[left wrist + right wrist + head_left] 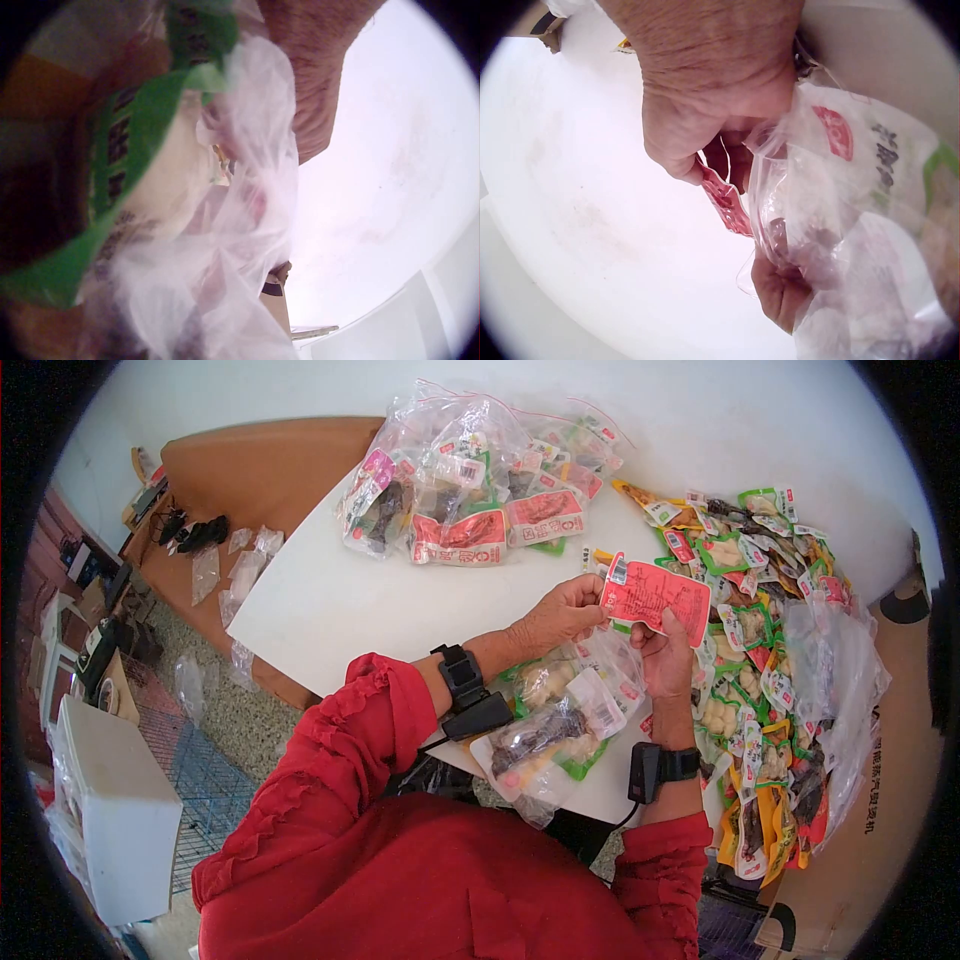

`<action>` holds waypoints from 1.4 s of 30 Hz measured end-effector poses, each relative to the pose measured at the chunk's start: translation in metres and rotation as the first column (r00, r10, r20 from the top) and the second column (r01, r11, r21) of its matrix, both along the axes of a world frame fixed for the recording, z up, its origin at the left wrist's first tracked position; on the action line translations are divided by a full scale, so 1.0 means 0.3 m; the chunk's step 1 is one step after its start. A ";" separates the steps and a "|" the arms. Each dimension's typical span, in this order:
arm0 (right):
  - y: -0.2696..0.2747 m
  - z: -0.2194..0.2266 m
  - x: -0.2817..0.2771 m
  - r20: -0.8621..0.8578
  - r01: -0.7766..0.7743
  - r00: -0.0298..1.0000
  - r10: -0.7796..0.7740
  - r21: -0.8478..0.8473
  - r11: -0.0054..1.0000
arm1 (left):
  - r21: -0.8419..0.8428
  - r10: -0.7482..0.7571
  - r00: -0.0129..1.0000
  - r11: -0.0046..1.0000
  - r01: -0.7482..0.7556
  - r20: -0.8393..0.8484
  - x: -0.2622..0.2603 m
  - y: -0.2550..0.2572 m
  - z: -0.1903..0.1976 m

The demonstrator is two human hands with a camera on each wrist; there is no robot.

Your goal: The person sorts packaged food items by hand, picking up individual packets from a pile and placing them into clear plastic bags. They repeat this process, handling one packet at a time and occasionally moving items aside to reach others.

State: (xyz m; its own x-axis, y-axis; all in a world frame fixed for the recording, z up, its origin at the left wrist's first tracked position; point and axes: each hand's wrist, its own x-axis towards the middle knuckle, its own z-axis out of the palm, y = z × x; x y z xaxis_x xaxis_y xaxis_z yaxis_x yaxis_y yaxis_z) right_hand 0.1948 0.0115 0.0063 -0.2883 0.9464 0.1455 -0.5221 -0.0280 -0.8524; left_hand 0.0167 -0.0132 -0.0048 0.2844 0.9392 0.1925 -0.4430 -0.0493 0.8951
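Observation:
A flat red-faced food packet (655, 597) with a white border is up in front of me, over the white table. My left hand (565, 610) pinches its left edge. At its lower edge my right hand (665, 650) grips it, thumb lying on the red face. The right wrist view shows the red packet (727, 206) in the fingers of the right hand (712, 82). Below both hands lies a clear plastic bag (560, 730) with several food packets inside. This bag (247, 187) covers much of the left wrist view and hides the left fingers there.
A large pile of colourful food packets (745, 660) covers the table's right side. Filled clear bags (460, 490) stand at the back of the white table (300, 585). Right of the pile is a cardboard box (860, 860); a brown sofa (270, 460) stands at the left.

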 end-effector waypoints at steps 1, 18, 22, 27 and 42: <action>-0.001 0.002 0.000 0.006 0.001 1.000 -0.001 0.007 1.000 | -0.008 0.010 1.000 1.000 -0.010 -0.003 0.001 0.002 -0.003; 0.043 0.007 0.037 0.019 0.199 0.979 -0.202 0.103 0.975 | 0.191 0.030 0.926 0.980 0.046 -0.376 -0.024 0.008 0.012; 0.044 0.024 0.038 0.031 0.314 0.945 -0.326 0.202 0.928 | 0.508 0.243 0.766 0.852 0.124 -0.595 -0.046 0.024 0.040; 0.020 0.044 0.008 0.079 0.184 0.977 -0.199 0.160 0.970 | 0.648 0.444 0.664 0.757 0.081 -0.602 -0.025 -0.020 0.135; -0.104 0.220 0.028 0.844 -0.689 0.434 0.317 0.084 0.720 | 0.867 0.773 0.419 0.332 0.372 -0.476 -0.015 -0.075 0.354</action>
State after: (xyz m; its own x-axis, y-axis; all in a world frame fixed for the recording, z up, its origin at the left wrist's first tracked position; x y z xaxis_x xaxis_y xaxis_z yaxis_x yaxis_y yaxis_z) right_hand 0.2033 -0.0197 0.0723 -0.8617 0.5001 -0.0862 0.2876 0.3413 -0.8949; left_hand 0.0121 -0.0357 0.1014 0.6279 0.4277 0.6503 0.5376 -0.8425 0.0349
